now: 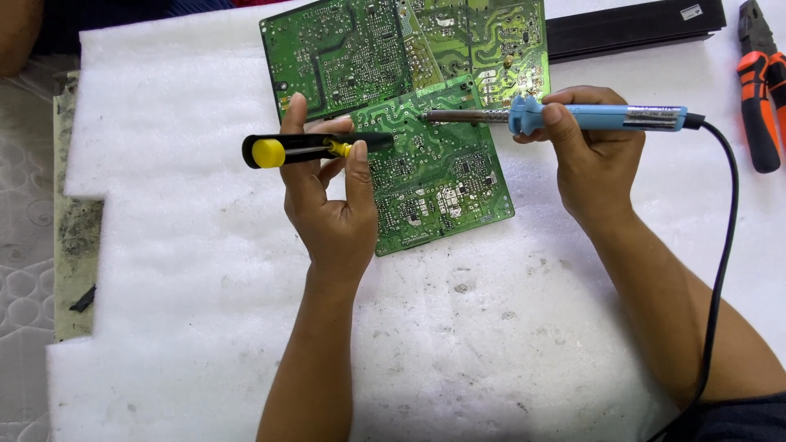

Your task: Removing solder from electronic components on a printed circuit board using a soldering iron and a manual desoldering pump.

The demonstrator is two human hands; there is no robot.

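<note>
blue-handled soldering iron with a metal shaft [565, 116]: one, held level in the right hand [594, 160], fingers curled round the blue grip, thumb on the collar; its tip lies over the lower green printed circuit board [442, 176]. black power cord [725, 245]: one, running from the iron's rear end down past the right forearm.

black tool with a yellow end cap, a desoldering pump by its look [307, 149]: one, lying level and pinched between thumb and fingers of the left hand [332, 205], its dark nose toward the iron's tip, over the same board.

green circuit boards: two, the lower one tilted and overlapping the edge of a larger green circuit board [352, 49] above it.

surface: a white foam sheet [205, 262], speckled with dark flecks, covering the counter; a quilted pale surface [24, 245] shows at the left edge.

black long flat bar [634, 24]: one, top right, beside the larger board. pliers with orange and black handles [761, 90]: one pair, far right, well apart from both hands.
</note>
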